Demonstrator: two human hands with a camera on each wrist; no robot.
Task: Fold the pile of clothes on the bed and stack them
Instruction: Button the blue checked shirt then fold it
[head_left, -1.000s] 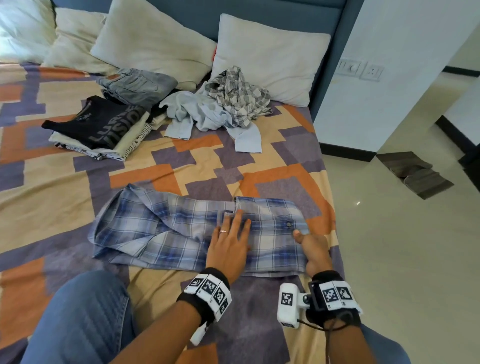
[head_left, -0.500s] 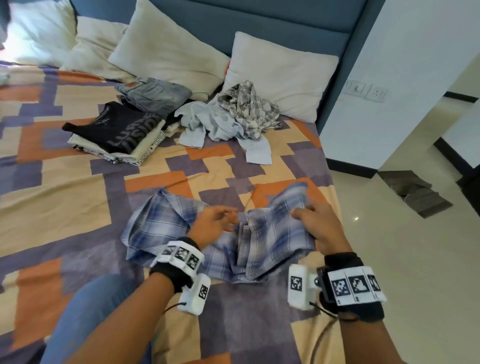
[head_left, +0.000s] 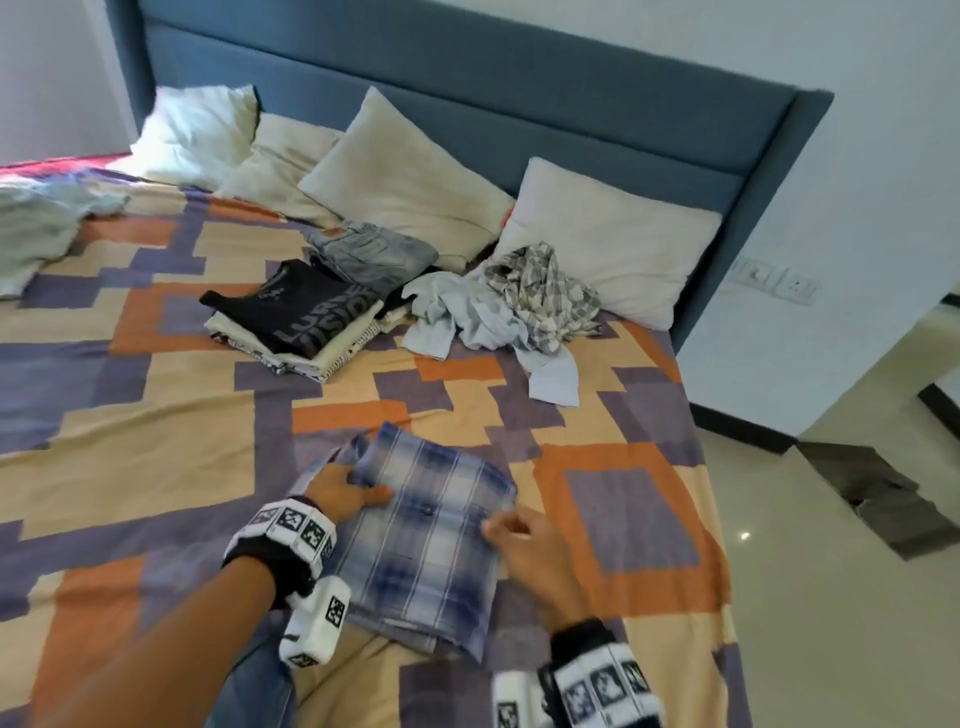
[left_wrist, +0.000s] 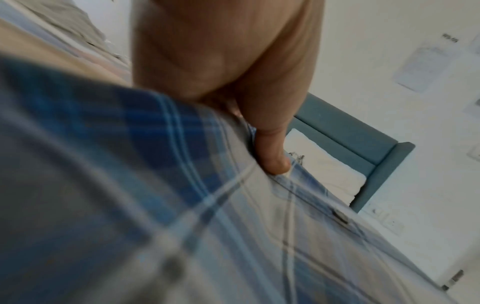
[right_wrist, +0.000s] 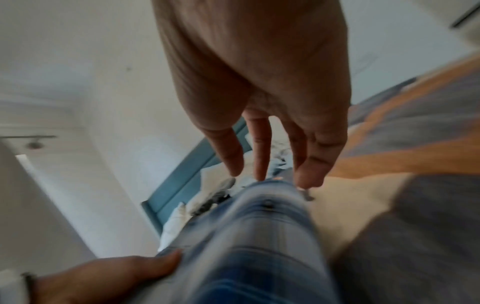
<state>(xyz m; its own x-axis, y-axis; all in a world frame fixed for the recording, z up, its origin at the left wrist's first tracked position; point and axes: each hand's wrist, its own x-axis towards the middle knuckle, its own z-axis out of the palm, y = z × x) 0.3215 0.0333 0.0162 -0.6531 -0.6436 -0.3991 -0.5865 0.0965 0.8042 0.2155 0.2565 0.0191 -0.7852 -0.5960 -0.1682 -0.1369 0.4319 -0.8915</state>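
Observation:
A blue plaid shirt (head_left: 431, 540) lies folded into a compact rectangle on the patterned bedspread (head_left: 156, 457) near the bed's front. My left hand (head_left: 353, 488) holds its left edge, thumb lying on top and fingers tucked beneath the fold; the left wrist view shows one digit (left_wrist: 272, 158) pressing into the plaid shirt (left_wrist: 182, 205). My right hand (head_left: 514, 535) rests at the right edge with fingers nearly straight, fingertips (right_wrist: 309, 176) touching the plaid shirt (right_wrist: 259, 236). A stack of folded clothes (head_left: 296, 317) with a black printed tee on top sits further back.
Folded grey jeans (head_left: 374, 252) lie behind the stack. A loose heap of a pale blue and a grey checked shirt (head_left: 509, 306) lies by the pillows (head_left: 613, 234). A white cloth (head_left: 31, 228) is far left. The bed's right edge drops to tiled floor (head_left: 831, 597).
The plaid shirt went from a long spread strip to a bunched fold, then to a compact rectangle. Both hands moved from pressing its right end to its two side edges.

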